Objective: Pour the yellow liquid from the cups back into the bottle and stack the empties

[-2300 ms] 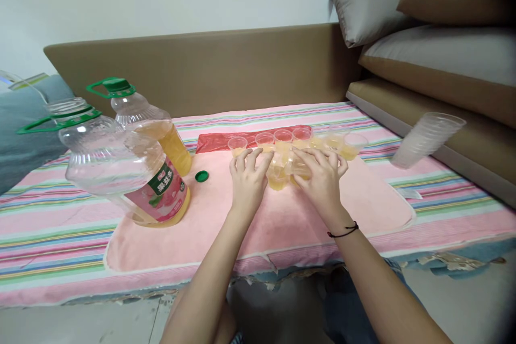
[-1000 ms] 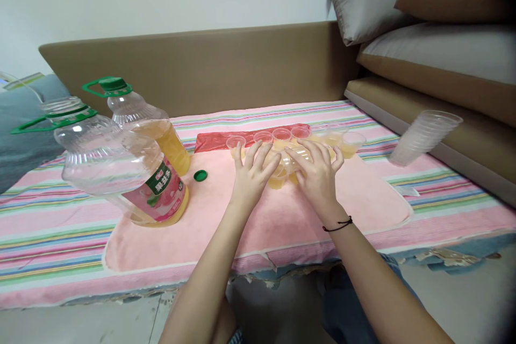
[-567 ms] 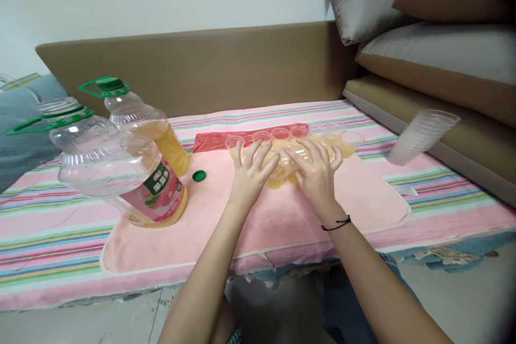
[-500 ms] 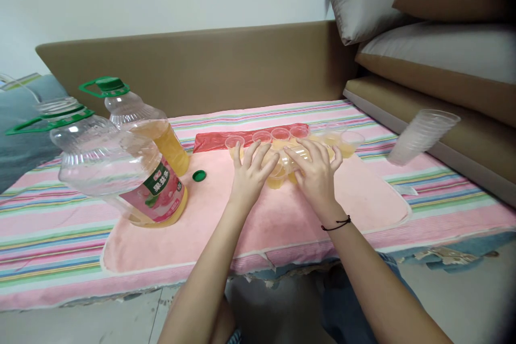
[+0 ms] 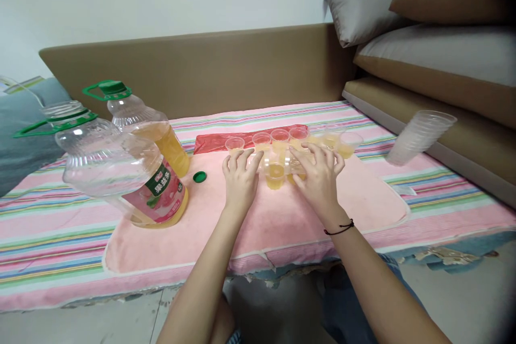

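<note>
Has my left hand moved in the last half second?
Yes: the left hand has shifted to the left, nearer the loose green cap lying on the pink mat.

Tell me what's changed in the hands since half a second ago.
The left hand has shifted left, away from the right hand, exposing more of the sideways clear cups between them. I see no clear sign of a grip taken or released. The two bottles, green cap and leaning cup stack stayed put.
</note>
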A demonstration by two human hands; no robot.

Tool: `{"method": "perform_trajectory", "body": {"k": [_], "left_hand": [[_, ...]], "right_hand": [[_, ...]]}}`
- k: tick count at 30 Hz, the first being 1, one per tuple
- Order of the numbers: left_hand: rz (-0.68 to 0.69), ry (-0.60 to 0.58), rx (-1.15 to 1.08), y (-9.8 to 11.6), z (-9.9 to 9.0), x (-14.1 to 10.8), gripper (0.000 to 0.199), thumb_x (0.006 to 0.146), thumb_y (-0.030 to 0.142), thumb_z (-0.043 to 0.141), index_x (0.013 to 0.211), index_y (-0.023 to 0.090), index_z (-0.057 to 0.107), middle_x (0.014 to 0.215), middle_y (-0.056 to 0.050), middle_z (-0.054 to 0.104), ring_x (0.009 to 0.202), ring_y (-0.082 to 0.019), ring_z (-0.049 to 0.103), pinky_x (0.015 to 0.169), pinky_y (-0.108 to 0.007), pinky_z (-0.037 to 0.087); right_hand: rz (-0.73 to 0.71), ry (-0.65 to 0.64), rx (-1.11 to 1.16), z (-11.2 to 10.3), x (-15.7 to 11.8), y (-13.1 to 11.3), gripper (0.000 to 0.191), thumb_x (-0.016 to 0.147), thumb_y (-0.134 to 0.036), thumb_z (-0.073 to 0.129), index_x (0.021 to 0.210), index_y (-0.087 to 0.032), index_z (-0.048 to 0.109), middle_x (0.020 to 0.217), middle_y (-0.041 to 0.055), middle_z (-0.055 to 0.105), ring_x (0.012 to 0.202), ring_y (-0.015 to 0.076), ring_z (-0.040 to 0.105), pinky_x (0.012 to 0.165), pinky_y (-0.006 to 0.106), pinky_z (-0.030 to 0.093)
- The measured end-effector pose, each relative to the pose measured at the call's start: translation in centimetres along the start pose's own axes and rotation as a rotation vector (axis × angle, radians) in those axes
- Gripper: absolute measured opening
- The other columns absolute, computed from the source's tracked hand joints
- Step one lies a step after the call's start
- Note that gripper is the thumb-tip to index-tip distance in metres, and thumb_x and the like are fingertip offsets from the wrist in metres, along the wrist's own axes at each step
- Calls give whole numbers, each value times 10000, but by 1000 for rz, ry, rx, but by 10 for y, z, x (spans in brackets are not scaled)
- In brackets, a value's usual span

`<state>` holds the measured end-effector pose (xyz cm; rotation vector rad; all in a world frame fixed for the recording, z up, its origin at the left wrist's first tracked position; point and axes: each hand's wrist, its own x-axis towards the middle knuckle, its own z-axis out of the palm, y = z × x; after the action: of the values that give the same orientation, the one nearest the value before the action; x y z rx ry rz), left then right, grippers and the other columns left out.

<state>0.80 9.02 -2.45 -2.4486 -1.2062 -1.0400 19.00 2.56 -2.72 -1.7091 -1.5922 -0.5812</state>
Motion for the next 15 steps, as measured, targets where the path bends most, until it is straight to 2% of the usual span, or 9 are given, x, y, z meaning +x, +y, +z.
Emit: {"method": "perform_trajectory", "body": {"k": [5, 15], "left_hand": [[-50, -34, -20, -2, -3, -3, 537, 799, 104, 576, 1323, 223, 561, 1339, -95, 594, 1198, -309, 477, 1015, -475, 345], [-96, -20, -24, -5, -4, -8, 558, 797, 154, 616, 1345, 226, 537, 1303, -90, 604, 1157, -302, 480, 993, -449, 345]], "right_hand": [[16, 0, -24, 0, -2, 2, 487, 780, -201, 599, 1256, -301, 612, 1308, 69, 565, 1162, 299, 466, 1018, 503, 250], [47, -22, -16, -4, -5, 4, 482, 774, -227, 622, 1252, -286, 609, 1293, 76, 569, 1130, 291, 498, 1012, 496, 243]]}}
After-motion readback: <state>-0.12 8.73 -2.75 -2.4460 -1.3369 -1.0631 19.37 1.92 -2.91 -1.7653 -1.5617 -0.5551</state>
